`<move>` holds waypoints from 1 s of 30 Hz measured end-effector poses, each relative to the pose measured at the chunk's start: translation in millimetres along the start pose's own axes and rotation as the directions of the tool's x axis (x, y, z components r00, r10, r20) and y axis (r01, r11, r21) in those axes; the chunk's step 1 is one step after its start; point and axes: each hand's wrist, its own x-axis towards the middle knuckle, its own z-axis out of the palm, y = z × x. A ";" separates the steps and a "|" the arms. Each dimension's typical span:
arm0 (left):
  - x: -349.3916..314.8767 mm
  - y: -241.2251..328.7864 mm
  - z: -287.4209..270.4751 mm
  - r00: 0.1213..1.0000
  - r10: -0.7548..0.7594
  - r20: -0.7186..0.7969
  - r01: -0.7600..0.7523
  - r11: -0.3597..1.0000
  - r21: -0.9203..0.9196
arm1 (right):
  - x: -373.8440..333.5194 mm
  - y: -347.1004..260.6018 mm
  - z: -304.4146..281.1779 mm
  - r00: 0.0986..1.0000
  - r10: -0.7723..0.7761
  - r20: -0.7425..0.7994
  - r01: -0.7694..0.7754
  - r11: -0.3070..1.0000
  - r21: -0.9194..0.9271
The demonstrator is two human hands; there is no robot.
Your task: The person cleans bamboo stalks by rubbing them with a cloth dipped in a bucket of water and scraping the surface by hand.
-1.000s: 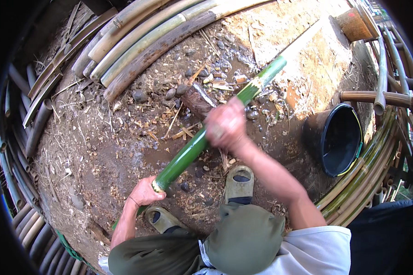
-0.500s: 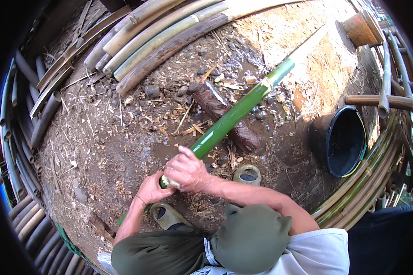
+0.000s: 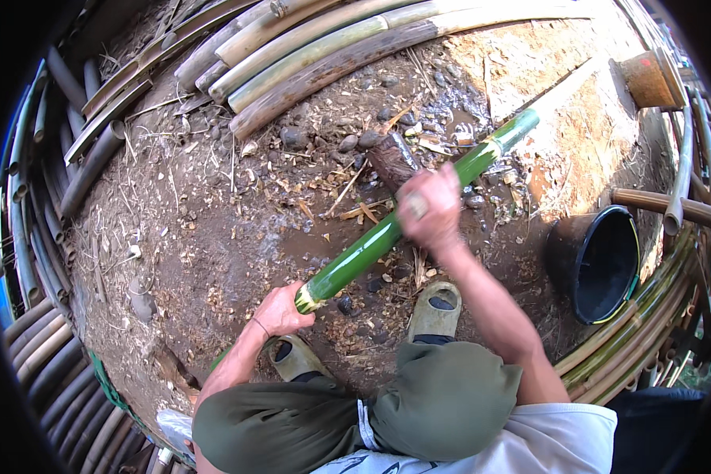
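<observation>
A wet, glossy green bamboo pole (image 3: 358, 254) slants from near my feet up toward the far right, with pale rings at its nodes. My left hand (image 3: 282, 310) is closed around it at the nearer node. Farther along, my right hand (image 3: 430, 207) is blurred by motion and curled over the pole. A small pale wad (image 3: 416, 206) shows between its fingers, pressed against the bamboo; its kind is unclear. Beneath the pole lies a short dark wet log (image 3: 393, 162), partly hidden by my right hand.
Long bamboo poles (image 3: 332, 65) lie along the far side, and more dark ones (image 3: 63, 387) are stacked at the left. To the right, a black bucket (image 3: 588, 265) lies tipped beside bundled bamboo (image 3: 648, 320). Stones and shavings litter the muddy ground (image 3: 189, 261) around my slippers (image 3: 434, 312).
My right hand has slid up and away along the bamboo pole from beside my left hand to its middle. My left hand still holds the near node. The view has shifted slightly.
</observation>
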 end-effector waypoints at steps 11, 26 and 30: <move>-18.4 0.3 20.3 0.973 0.059 -0.221 -0.046 0.997 0.065 | 11.4 76.5 -21.3 0.989 -0.131 -0.071 0.119 0.981 -0.152; -1.7 -14.5 5.4 0.989 0.100 0.113 -0.053 0.932 -0.360 | 3.4 -1.3 -7.4 0.993 -0.114 -0.044 0.110 0.990 -0.087; -3.1 0.5 9.4 0.995 0.097 -0.035 -0.098 0.995 -0.025 | 59.8 187.7 -74.8 0.995 0.018 -0.096 -0.059 0.893 -0.447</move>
